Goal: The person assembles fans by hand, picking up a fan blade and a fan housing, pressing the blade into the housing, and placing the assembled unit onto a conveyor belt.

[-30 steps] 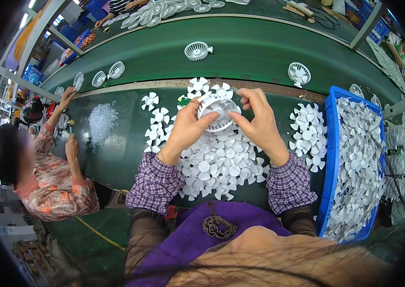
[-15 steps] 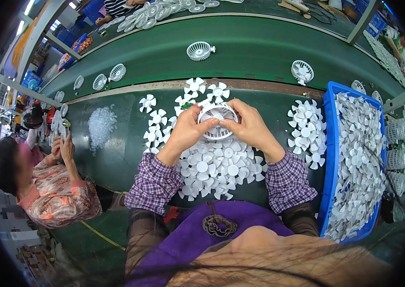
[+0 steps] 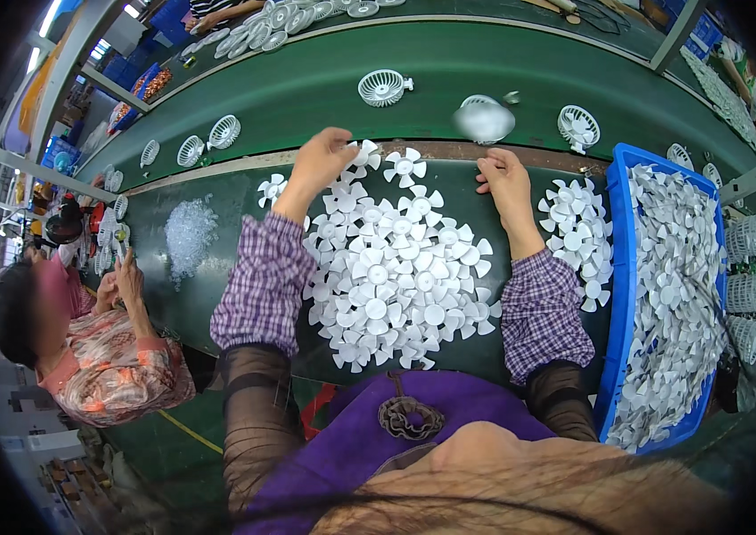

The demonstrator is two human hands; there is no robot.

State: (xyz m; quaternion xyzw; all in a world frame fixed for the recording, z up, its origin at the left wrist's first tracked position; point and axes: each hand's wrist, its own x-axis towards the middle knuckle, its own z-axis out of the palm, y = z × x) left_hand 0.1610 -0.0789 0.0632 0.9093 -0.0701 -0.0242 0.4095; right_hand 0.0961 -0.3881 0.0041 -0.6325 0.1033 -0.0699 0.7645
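My left hand (image 3: 320, 169) is at the far edge of the work surface, fingers reaching forward beside a loose white fan blade (image 3: 365, 155). It appears to hold nothing. My right hand (image 3: 508, 183) is near the same edge with fingers loosely bent and apart, nothing in them. Just beyond it, a white round fan housing (image 3: 485, 121) is smeared by motion over the green conveyor belt. Between my forearms lies a large heap of white fan blades (image 3: 396, 276), mostly five-bladed.
Other white fan housings (image 3: 382, 87) ride the conveyor belt (image 3: 289, 102). A blue crate (image 3: 620, 294) full of white blades stands at right, beside a smaller blade group (image 3: 574, 232). Clear small pieces (image 3: 190, 236) lie left, near a seated co-worker (image 3: 110, 357).
My hands have parted and let go of the fan housing, which is now blurred over the belt. My left hand moved forward and left, my right hand forward and right.
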